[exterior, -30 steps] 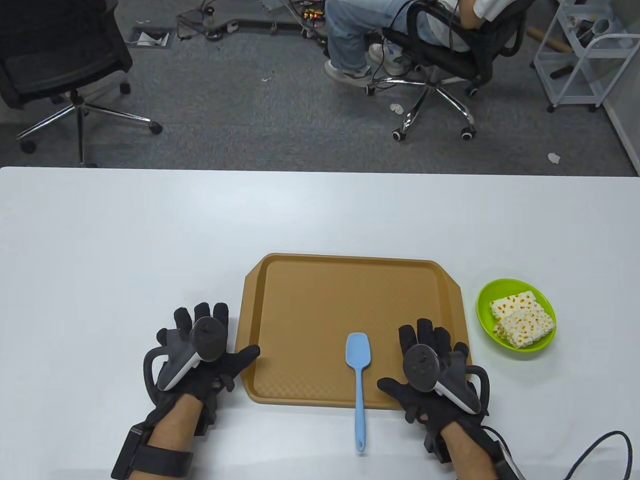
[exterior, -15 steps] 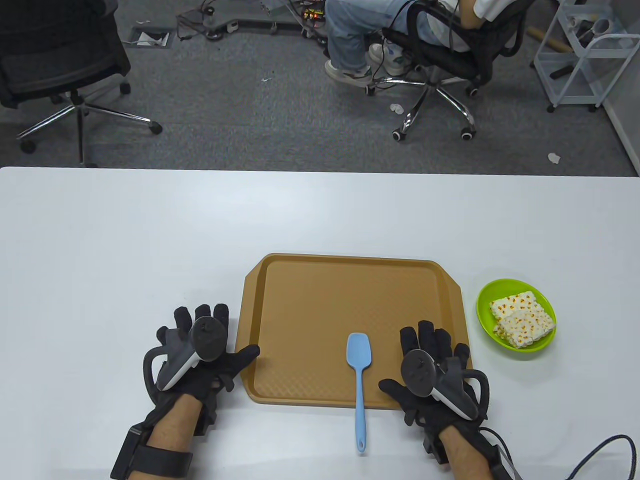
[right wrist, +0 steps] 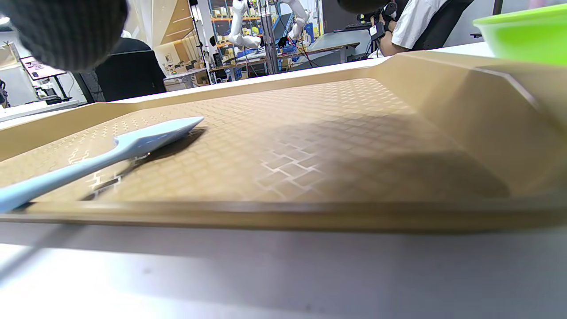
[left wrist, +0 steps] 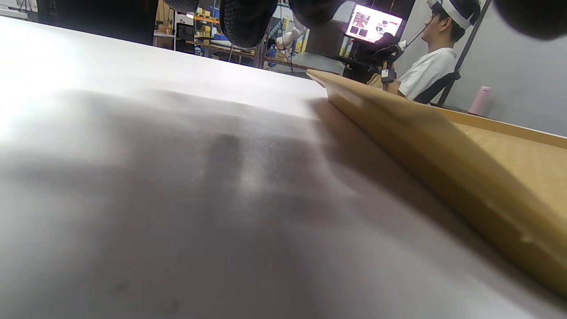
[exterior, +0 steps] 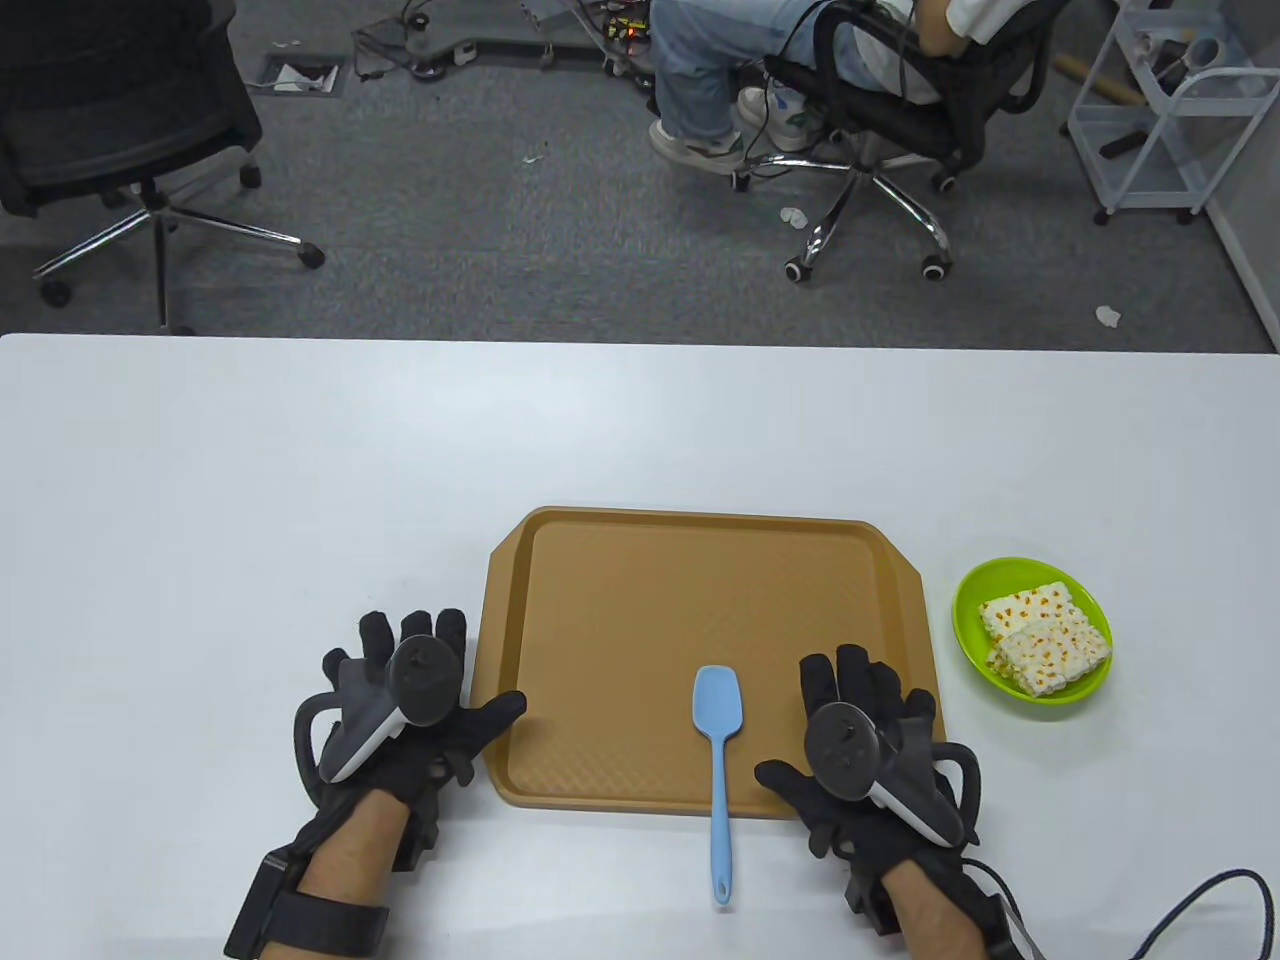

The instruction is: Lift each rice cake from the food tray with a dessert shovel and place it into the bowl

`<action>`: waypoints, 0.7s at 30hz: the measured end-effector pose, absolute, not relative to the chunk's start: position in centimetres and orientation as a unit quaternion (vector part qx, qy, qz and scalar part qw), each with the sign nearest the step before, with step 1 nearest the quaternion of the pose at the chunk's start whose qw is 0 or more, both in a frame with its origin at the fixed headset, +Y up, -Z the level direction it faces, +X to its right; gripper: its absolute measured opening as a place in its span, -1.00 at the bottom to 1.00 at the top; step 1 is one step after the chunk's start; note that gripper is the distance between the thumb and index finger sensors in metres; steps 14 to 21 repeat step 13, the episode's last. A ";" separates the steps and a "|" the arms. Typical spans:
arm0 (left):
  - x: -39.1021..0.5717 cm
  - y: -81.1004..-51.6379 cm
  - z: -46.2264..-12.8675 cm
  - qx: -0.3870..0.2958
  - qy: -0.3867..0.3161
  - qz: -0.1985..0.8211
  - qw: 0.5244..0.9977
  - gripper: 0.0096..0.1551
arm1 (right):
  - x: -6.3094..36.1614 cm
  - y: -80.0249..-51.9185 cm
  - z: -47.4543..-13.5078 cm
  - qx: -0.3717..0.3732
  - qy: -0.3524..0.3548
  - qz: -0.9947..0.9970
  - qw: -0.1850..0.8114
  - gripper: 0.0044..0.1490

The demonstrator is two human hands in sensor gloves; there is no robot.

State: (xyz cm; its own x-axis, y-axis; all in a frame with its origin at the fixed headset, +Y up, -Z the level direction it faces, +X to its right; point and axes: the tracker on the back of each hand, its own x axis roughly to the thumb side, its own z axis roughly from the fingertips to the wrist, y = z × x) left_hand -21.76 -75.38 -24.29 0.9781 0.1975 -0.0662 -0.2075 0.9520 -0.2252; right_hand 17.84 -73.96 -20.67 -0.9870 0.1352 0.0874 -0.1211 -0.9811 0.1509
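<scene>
The brown food tray (exterior: 620, 600) lies in the middle of the table with no rice cake on it. A light blue dessert shovel (exterior: 718, 745) lies with its blade on the tray (right wrist: 310, 133) and its handle over the near rim; the shovel (right wrist: 133, 144) shows at the left of the right wrist view. Two rice cakes (exterior: 1045, 636) lie stacked in the green bowl (exterior: 972, 600) right of the tray. My left hand (exterior: 415, 700) rests flat beside the tray's left edge, holding nothing. My right hand (exterior: 865, 710) lies flat at the tray's near right corner, also holding nothing.
The white table (exterior: 300, 450) stretches wide to the left and behind the tray. Beyond its far edge stand office chairs (exterior: 120, 130), a seated person (exterior: 720, 70) and a white cart (exterior: 1160, 110). A cable (exterior: 1200, 900) trails from my right wrist.
My left hand has shifted slightly right and forward toward the tray. My right hand has drawn back a little. Shovel, bowl and cakes have not moved.
</scene>
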 end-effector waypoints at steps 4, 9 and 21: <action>-21.9 -75.3 -24.3 -0.118 0.020 0.108 0.987 0.25 | 17.8 -74.0 -20.7 0.048 0.074 0.994 0.065 0.29; -22.2 -75.0 -24.2 -0.111 0.024 0.116 0.987 0.26 | 17.5 -74.0 -20.6 0.055 0.077 0.993 0.065 0.29; -22.2 -75.1 -24.3 -0.113 0.024 0.117 0.986 0.25 | 17.3 -74.1 -20.5 0.059 0.079 0.993 0.064 0.29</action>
